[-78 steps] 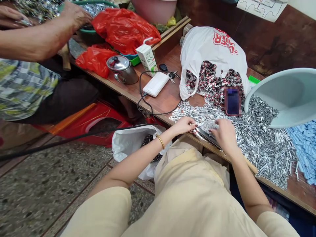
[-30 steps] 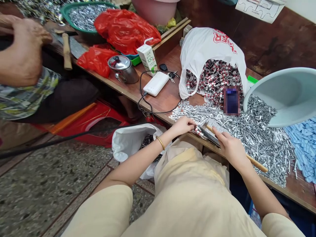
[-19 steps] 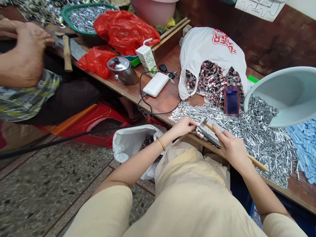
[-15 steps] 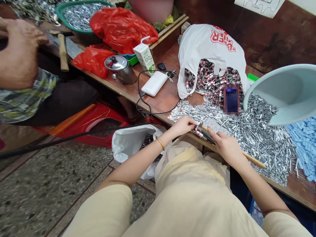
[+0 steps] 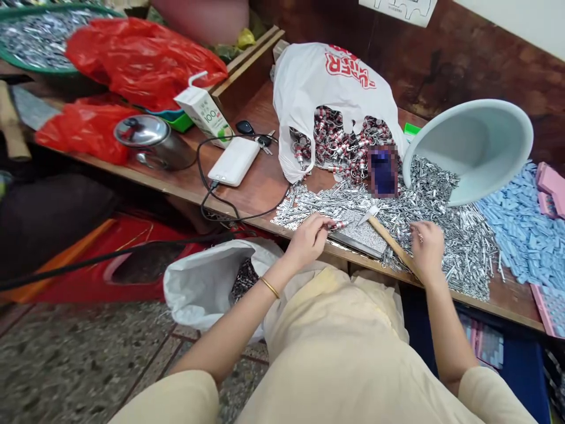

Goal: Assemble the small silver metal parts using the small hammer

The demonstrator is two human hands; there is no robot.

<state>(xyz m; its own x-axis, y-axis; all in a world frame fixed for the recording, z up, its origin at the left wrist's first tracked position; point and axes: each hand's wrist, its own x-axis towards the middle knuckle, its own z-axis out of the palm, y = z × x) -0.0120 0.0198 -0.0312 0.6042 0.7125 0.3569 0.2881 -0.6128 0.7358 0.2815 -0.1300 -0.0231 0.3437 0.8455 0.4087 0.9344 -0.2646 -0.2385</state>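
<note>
Hammer (image 5: 392,240) lies right of center, perhaps there for easy reach, while the left hand (image 5: 309,240) pinches 1 red-and-silver piece (image 5: 339,225) near the frame's middle and the right hand (image 5: 429,252) curls (around what, I can't tell).

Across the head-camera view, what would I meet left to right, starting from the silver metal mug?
Silver lidded metal mug, white rectangular power bank, the left hand, wooden-handled hammer, right hand, piled light-blue pieces.
</note>
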